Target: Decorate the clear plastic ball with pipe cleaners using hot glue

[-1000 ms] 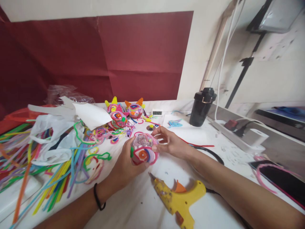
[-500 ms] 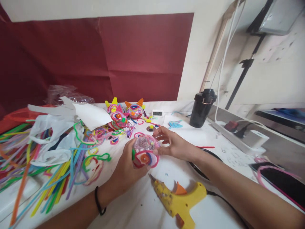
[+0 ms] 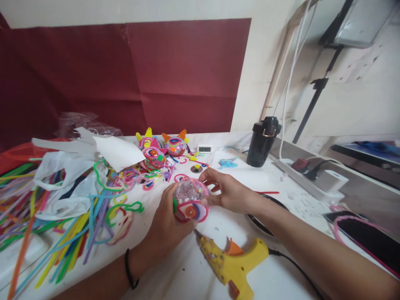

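Observation:
My left hand (image 3: pixel 168 218) is wrapped round a clear ball (image 3: pixel 189 191) decorated with coils of coloured pipe cleaner. An eye shape with an orange centre faces me, and pink pipe cleaner edges the ball. On its right side, my right hand (image 3: pixel 220 187) has curled fingers and the thumb against the pink edge; whether a small piece is pinched there is hidden. Just below the ball lies a yellow hot glue gun (image 3: pixel 231 262) with an orange trigger, its nozzle pointing up left, close to my left fingertips.
Behind stand several decorated balls with ears (image 3: pixel 175 145). Loose pipe cleaners (image 3: pixel 75 237), a white plastic bag (image 3: pixel 59 171) and paper (image 3: pixel 118 152) heap up at left. At right are a black bottle (image 3: pixel 263 141), a power strip (image 3: pixel 308 183) and a phone (image 3: pixel 365 239). A small clock (image 3: pixel 204 149) sits at the back.
My right fingers have settled closer against the ball's right edge. The ball stays in my left hand, tilted slightly. The whole view has shifted a little.

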A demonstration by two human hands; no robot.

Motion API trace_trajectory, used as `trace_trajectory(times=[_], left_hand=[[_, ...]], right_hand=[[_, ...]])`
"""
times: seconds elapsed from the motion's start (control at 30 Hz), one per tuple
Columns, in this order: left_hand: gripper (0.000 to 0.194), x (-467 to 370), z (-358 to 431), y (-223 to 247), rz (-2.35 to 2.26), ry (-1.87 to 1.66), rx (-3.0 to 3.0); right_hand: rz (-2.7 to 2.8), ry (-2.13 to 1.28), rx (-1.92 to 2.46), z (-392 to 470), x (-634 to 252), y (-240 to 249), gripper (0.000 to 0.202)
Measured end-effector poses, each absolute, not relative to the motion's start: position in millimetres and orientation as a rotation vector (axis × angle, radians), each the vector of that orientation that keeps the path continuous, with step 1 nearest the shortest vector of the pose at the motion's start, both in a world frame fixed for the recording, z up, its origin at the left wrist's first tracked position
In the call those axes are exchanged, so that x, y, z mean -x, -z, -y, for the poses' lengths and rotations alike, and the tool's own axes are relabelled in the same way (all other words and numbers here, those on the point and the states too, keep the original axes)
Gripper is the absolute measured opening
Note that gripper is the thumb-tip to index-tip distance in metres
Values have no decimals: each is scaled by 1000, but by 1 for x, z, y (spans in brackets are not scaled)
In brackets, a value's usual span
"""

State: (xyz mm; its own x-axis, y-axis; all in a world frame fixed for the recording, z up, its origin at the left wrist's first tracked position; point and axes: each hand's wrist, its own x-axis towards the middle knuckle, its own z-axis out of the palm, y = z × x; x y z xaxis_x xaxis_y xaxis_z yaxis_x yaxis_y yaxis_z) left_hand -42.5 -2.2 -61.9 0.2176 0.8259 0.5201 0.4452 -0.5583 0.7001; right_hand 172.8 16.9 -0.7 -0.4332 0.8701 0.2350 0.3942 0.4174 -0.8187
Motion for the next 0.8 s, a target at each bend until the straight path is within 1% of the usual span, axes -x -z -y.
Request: trace_trajectory(times=[0.13,0.27,0.8], left_hand=[[79,42,2,62,-1190,-1305,-2088],[78,41,3,62,-1202,-1309,-2064],[78,41,3,66,-1224,-1312,-2086]], right_hand=[[2054,-843,1057,-15,-171,-2,33],[2070,-808,1094,-14,-170,-3,34],[2072,-791,1067,-16,-171,-2,35]])
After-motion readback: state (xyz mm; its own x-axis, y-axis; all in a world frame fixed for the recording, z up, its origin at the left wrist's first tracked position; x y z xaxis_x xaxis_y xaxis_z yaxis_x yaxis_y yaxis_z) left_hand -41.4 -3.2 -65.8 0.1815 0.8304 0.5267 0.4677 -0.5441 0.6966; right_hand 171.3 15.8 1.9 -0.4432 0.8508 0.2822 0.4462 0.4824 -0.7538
